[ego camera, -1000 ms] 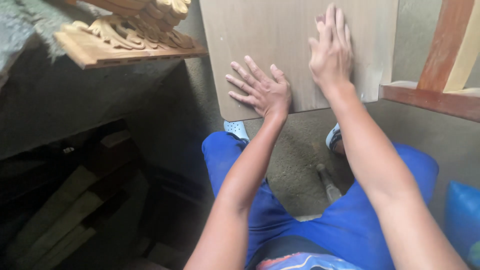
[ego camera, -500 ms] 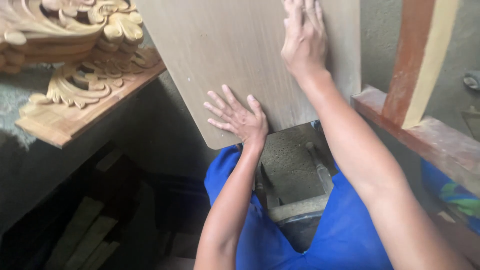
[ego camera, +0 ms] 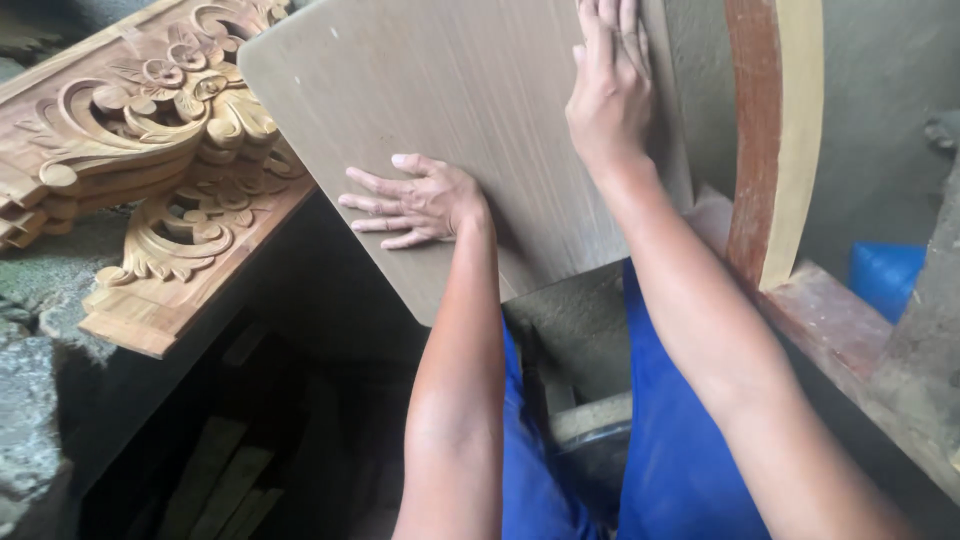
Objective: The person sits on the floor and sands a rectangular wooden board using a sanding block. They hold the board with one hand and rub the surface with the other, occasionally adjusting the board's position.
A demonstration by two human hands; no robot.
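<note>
I have both hands flat on a plain grey-brown wooden panel [ego camera: 470,110] that stands tilted in front of me, its face turned toward the camera and its rounded lower corner hanging just above my blue trousers [ego camera: 670,440]. My left hand [ego camera: 415,205] lies open on the panel's lower left part, palm down, fingers spread and pointing left toward the near edge; it grips nothing, only presses. My right hand [ego camera: 610,85] is open too, laid flat higher up near the panel's right edge, fingers pointing up and partly cut off by the top of the view. The panel's long axis runs from lower centre up and away from me, leaning a little to the left, so the left hand is nearer the bottom corner and the right hand nearer the far end. Just left of the panel, touching or almost touching its edge, sits a stack of carved wooden scrollwork [ego camera: 150,150] on a rough grey bench [ego camera: 40,380]. To the right stands a curved reddish wooden frame piece [ego camera: 775,130], near the panel but apart from it.
</note>
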